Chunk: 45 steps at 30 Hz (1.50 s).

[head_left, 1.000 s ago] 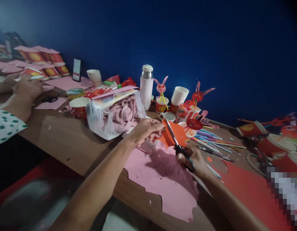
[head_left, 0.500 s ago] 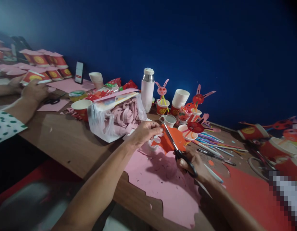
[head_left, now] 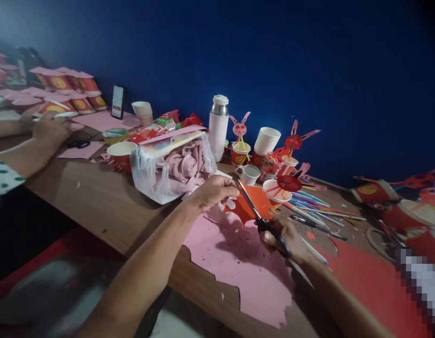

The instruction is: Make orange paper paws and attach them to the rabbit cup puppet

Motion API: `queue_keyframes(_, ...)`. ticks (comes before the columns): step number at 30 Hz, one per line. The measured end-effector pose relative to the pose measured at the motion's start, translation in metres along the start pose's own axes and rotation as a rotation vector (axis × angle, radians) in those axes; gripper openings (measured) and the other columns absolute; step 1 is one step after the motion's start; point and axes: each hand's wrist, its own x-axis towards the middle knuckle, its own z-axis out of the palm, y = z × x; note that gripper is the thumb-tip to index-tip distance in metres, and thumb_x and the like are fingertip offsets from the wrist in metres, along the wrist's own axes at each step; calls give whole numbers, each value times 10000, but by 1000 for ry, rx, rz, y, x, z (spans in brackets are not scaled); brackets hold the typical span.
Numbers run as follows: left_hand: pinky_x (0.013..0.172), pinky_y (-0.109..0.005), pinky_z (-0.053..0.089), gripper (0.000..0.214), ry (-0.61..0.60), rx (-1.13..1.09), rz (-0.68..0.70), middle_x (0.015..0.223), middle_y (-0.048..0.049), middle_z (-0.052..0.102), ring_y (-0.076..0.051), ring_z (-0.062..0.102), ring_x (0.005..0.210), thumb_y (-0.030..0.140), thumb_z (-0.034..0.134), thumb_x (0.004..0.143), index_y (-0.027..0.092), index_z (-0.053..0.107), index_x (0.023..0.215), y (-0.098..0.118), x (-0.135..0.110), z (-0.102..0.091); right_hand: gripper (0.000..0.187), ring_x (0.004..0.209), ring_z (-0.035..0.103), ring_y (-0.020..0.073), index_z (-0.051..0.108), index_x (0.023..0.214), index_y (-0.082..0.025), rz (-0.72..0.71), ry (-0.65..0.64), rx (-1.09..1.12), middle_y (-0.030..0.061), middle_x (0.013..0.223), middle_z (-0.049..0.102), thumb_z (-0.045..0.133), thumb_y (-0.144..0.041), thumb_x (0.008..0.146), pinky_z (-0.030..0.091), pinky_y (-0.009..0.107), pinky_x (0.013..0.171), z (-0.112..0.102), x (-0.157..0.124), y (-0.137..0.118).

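My right hand (head_left: 281,234) is closed around the handles of black-handled scissors (head_left: 251,204). Their blades point up and to the left, with the tips close to the fingers of my left hand (head_left: 219,190). Those left fingers are pinched together, and what sits between them is too small to make out. Behind the blades is a piece of orange-red paper (head_left: 258,199) with a curved, cut-out edge. Under both hands lies a large pink sheet (head_left: 238,263) with ragged, cut edges and dark specks on it.
A plastic bag (head_left: 149,176) of pink material stands left of my hands, near a white thermos (head_left: 217,129). Rabbit-faced paper figures stand in cups (head_left: 240,152) by the wall. Coloured pens (head_left: 314,209) and red paper (head_left: 365,281) lie right. At left, a co-worker's hands (head_left: 50,126) hold something.
The view has shifted slightly, so the table's things sit a little differently in it. My hands and the scissors keep nearly the same pose.
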Motion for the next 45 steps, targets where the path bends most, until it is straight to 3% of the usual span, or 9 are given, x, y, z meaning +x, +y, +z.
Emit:
queue_keyframes(11,376,-173,223,101,-16,2,-19,460,47,476,-26,340,386,190,609,563,122,540,536,1,-1,-1,418,349,371,61,449,604,-190,96,26,-16,-68,436,413,669,-543,561,306,186,327,2,1,-13)
queue_keyframes(21,381,-179,216,115,-30,45,-23,501,20,514,-37,364,388,215,604,566,115,556,596,-2,0,-4,401,348,381,57,459,630,-181,88,-10,12,-66,445,426,690,-504,571,294,176,333,1,1,-11)
queue_keyframes(29,382,-172,229,103,-43,31,-25,513,19,518,-34,372,400,203,601,573,105,572,590,0,-1,-3,451,366,351,57,554,821,-151,79,-12,2,-76,461,398,691,-509,582,270,178,342,0,0,-6)
queue_keyframes(35,373,-173,220,102,-32,33,-34,516,17,536,-36,378,401,197,606,564,103,587,597,1,-1,-3,375,365,360,57,492,659,-177,115,-28,-23,-70,458,410,702,-472,563,275,180,333,-3,1,-11)
queue_keyframes(45,394,-184,234,240,-75,0,80,458,55,453,-31,335,382,332,634,645,124,534,581,-8,3,-2,360,331,394,75,408,685,-199,88,134,-57,-76,410,443,652,-443,581,315,201,321,4,3,-12)
